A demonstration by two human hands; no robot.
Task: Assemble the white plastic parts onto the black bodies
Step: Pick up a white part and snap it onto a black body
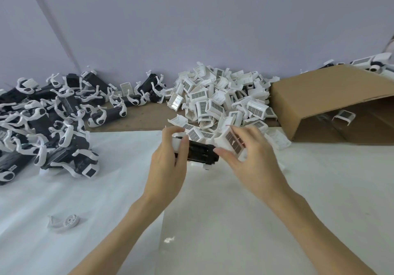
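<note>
My left hand (168,163) grips a black body (201,152) by its white left end, holding it just above the white table sheet. My right hand (253,161) holds a white plastic part with a dark grid face (233,141) at the body's right end, touching or nearly touching it. Behind both hands lies a heap of the same white grid parts (221,102). At the left lies a pile of black bodies with white pieces fitted (53,123).
An open cardboard box (319,95) lies on its side at the right with a white part inside. A loose white wheel-shaped piece (64,223) rests on the sheet at lower left. A purple wall stands behind the table.
</note>
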